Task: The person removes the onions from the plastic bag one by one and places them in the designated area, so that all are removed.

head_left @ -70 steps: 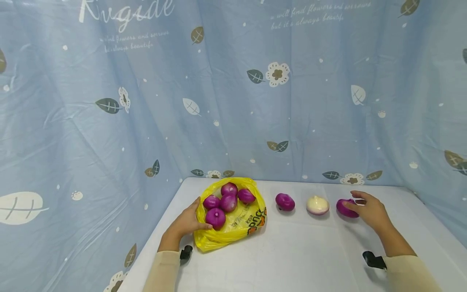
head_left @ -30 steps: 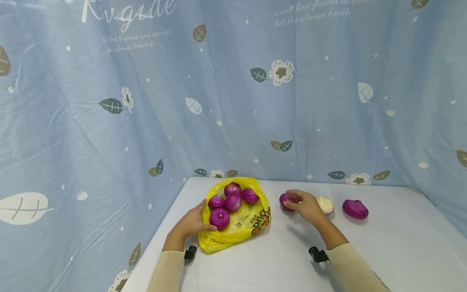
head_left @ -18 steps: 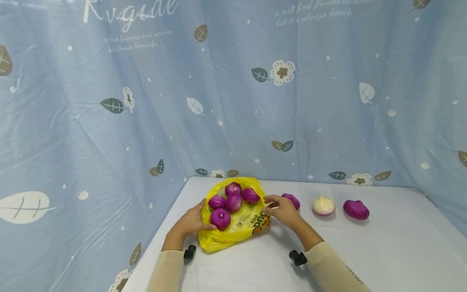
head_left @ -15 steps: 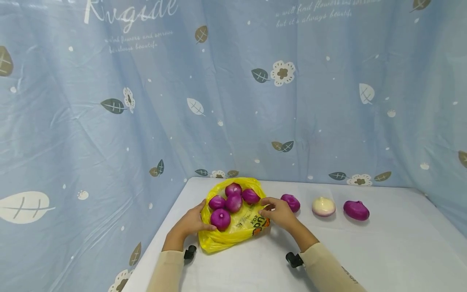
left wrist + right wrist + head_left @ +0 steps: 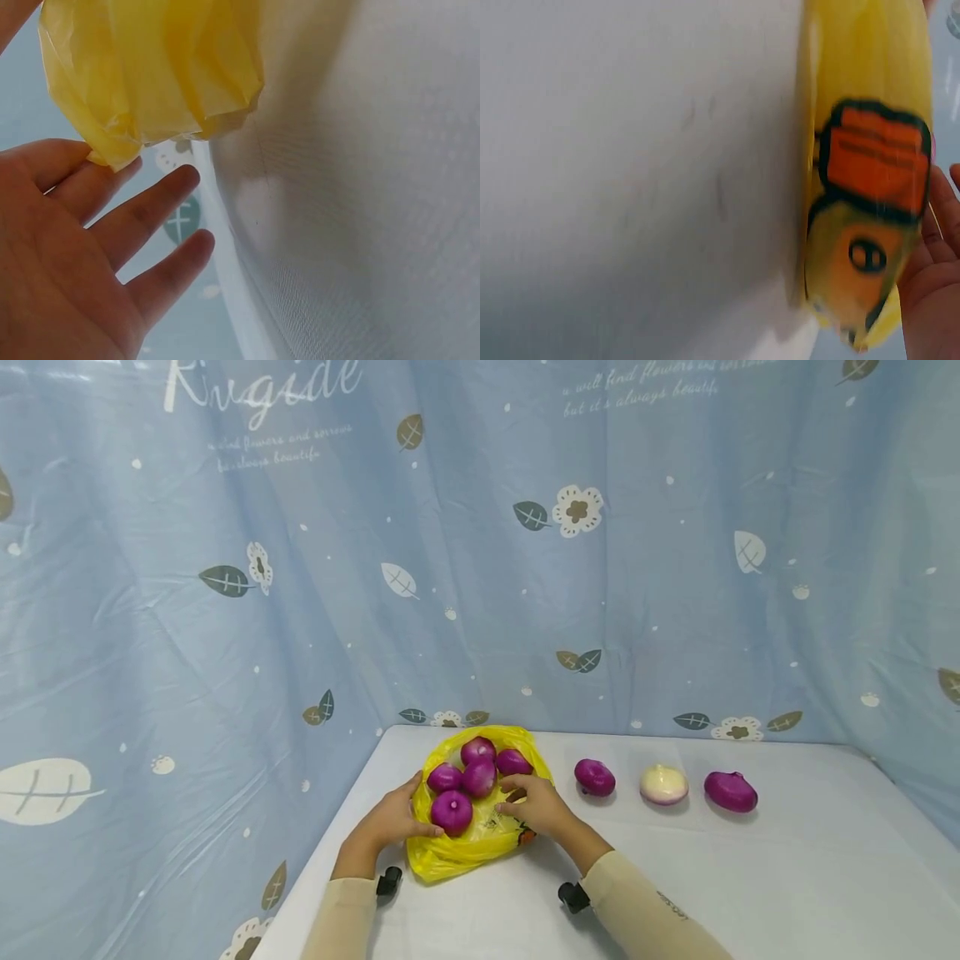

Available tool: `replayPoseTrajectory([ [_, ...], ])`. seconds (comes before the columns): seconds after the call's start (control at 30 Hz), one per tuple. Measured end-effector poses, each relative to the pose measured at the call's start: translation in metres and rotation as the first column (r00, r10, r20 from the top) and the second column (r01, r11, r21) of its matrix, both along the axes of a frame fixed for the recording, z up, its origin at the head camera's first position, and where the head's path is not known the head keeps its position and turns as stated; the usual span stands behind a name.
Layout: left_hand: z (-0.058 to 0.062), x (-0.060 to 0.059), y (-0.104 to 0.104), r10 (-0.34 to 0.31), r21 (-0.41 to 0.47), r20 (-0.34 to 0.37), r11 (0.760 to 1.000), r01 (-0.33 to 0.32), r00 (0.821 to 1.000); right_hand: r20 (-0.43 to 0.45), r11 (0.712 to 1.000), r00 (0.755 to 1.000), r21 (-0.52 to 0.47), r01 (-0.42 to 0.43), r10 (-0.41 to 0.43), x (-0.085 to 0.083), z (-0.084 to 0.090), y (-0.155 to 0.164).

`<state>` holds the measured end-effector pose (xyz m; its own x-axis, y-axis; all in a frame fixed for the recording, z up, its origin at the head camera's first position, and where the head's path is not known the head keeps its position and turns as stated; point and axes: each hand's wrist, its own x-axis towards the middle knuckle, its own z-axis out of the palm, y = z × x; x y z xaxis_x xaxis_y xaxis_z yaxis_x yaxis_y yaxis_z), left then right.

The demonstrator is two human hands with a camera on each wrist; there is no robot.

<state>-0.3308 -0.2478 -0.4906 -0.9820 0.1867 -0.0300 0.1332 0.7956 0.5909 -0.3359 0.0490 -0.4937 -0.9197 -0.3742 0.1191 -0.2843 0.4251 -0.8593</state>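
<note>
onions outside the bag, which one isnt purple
The middle onion of the three in the row on the table: it is whitish, while its neighbours are purple.

Yellow bag [image 5: 870, 90] with an orange and black print lies on a white table [image 5: 630, 165], right hand [image 5: 930, 277] touching it.

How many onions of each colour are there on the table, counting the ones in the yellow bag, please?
Purple onions in the yellow bag: 5, the nearest one between the left hand and right hand
Purple onions loose on the table: 2
White onion: 1
Total: 8
</note>
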Motion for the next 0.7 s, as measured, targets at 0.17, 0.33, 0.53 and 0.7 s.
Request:
replayPoseTrajectory([
  [0.17, 0.002, 0.0, 0.0, -0.006, 0.001, 0.003, 1.0, 0.006, 1.0, 0.011, 1.0, 1.0, 0.005, -0.025, 0.025, 0.002, -0.001, -0.019],
  [0.33, -0.001, -0.001, -0.001, 0.0, 0.0, 0.004, 1.0, 0.0, 1.0, 0.0, 0.997, 0.997, 0.016, -0.072, 0.072, 0.004, -0.009, -0.035],
  [0.53, -0.004, -0.001, -0.002, 0.012, -0.004, 0.009, 1.0, -0.012, 1.0, -0.016, 0.994, 0.996, 0.073, -0.085, 0.086, 0.007, -0.017, -0.048],
  [0.7, -0.004, -0.003, -0.001, 0.001, -0.022, -0.001, 1.0, -0.001, 1.0, -0.043, 0.992, 0.997, 0.114, -0.056, 0.061, 0.006, -0.014, -0.055],
])
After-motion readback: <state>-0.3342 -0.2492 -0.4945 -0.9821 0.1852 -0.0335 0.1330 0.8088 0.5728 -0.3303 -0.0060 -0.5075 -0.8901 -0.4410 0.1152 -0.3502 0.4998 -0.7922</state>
